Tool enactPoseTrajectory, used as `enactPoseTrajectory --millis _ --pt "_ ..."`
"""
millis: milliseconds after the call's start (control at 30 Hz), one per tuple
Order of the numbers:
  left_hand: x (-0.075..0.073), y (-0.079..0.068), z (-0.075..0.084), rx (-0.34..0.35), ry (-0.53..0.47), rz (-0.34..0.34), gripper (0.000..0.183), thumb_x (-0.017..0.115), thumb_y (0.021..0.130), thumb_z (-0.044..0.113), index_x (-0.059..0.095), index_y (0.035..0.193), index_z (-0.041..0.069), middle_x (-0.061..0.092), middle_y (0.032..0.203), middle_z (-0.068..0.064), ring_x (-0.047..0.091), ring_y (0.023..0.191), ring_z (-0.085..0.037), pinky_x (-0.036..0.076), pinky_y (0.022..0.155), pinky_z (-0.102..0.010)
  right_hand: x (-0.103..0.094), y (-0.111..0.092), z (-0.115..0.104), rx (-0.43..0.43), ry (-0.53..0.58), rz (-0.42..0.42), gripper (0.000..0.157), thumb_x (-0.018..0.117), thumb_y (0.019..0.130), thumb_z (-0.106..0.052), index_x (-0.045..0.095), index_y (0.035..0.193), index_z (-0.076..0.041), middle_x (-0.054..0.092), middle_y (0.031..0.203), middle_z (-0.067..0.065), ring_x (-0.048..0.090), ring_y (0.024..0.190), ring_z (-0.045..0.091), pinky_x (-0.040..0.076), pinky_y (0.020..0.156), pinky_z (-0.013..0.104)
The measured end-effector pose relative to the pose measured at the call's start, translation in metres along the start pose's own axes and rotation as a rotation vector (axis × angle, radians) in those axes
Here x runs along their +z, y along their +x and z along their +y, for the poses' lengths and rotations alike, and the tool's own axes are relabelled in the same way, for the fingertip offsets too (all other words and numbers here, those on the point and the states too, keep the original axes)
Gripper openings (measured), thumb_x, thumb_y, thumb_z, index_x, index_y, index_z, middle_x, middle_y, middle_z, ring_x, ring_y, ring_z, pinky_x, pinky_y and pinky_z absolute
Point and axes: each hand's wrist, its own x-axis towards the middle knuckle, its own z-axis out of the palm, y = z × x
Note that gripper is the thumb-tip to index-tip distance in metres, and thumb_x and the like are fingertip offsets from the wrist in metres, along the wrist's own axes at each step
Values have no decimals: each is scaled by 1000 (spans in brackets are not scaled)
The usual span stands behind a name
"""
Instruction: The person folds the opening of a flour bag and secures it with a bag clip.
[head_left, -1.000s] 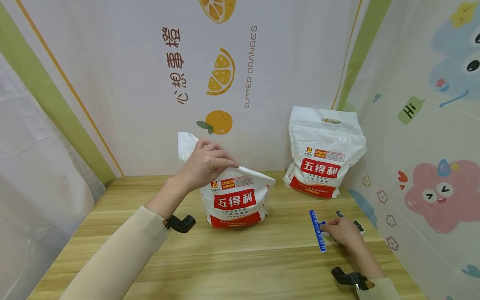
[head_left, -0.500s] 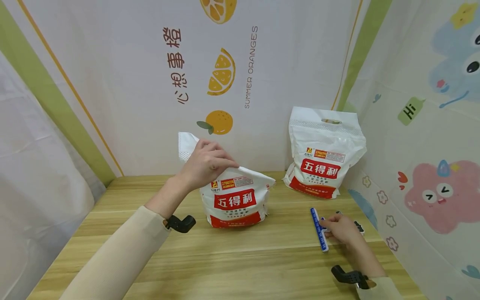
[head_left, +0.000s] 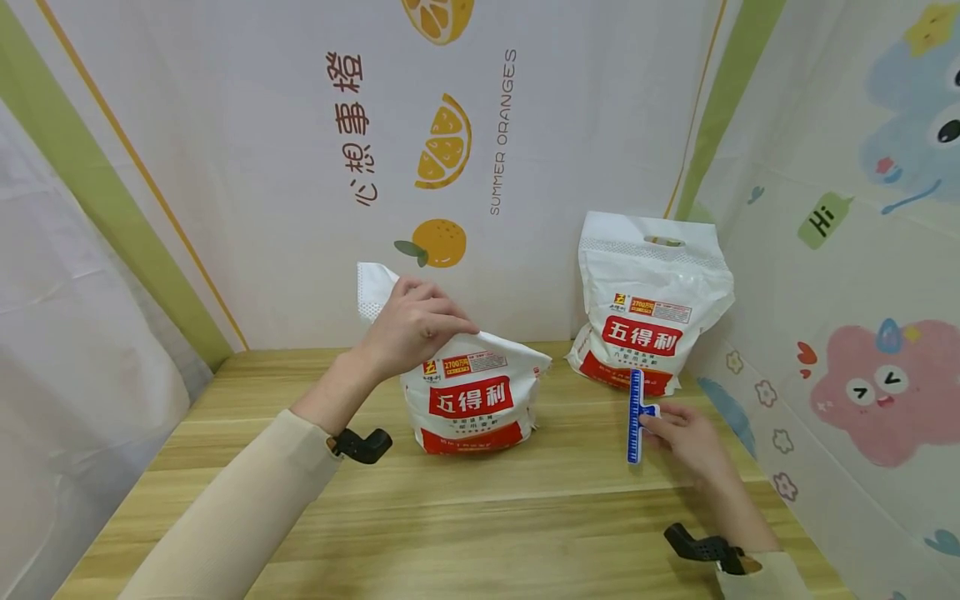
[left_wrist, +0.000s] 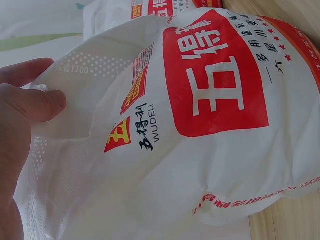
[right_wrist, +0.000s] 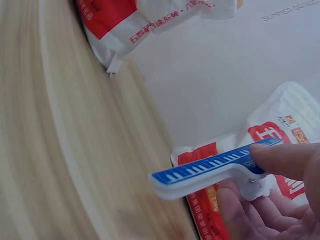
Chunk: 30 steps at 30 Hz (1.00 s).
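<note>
My left hand (head_left: 416,325) grips the folded-over top of a white and red flour bag (head_left: 471,400) standing on the wooden table; the left wrist view shows the thumb (left_wrist: 47,106) pressed on the bag's top edge. At the right, my right hand (head_left: 693,437) pinches a blue and white bag clip (head_left: 635,417) by its grip tab, thumb on the blue face and fingers curled beneath. Raised off the table, the clip overlaps the lower edge of a second flour bag (head_left: 641,333) in the head view. That bag stands upright at the back right, its handle slot on top.
Behind the table (head_left: 465,533) hangs a white curtain (head_left: 285,208) printed with oranges. A second printed curtain (head_left: 840,283) closes off the right side, near my right forearm. A plain white cloth (head_left: 82,358) hangs at the left.
My right hand has picked up the bag clip from the table and lifted it up and away from me. The black and white item beside it is now out of sight. My left hand stays put.
</note>
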Motion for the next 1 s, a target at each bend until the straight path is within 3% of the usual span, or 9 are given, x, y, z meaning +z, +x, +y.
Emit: enactPoseTrajectory --millis 200,300,467,600,733,1000 --pt "1 0 -1 5 -1 5 25 84 83 9 82 104 23 78 98 7 61 99 -19 37 96 -46 -2 -3 -7 -3 26 23 71 64 98 -49 47 148 -1 61 138 17 68 119 26 55 99 37" --pt "2 1 -1 11 -4 11 25 84 83 9 82 103 23 78 97 7 62 99 -19 38 95 -46 -3 -4 -10 -8 49 62 73 65 97 -49 46 149 -2 60 136 16 70 112 19 55 99 36" --pt "1 0 -1 0 -14 14 22 84 84 11 82 102 23 78 97 7 62 99 -19 38 95 -45 -4 -8 -19 -58 34 133 67 66 97 -48 52 144 -3 63 123 7 70 96 3 58 88 22" --pt "1 0 -1 2 -8 13 23 84 83 11 82 103 23 78 98 7 61 99 -19 37 95 -45 -4 -12 -27 -107 63 197 58 66 97 -45 57 137 -3 65 111 0 68 90 0 57 81 16" --pt "1 0 -1 14 -4 16 25 86 81 10 82 103 23 78 97 7 61 99 -19 37 95 -46 -5 -16 -35 -153 81 252 51 65 98 -43 58 133 -5 65 106 -6 67 90 0 56 80 15" --pt "1 0 -1 6 -14 22 22 84 83 11 82 102 23 78 97 7 61 98 -19 37 94 -45 -5 -22 -47 -218 -25 351 39 64 100 -42 63 123 -11 68 102 -4 65 89 5 51 72 19"
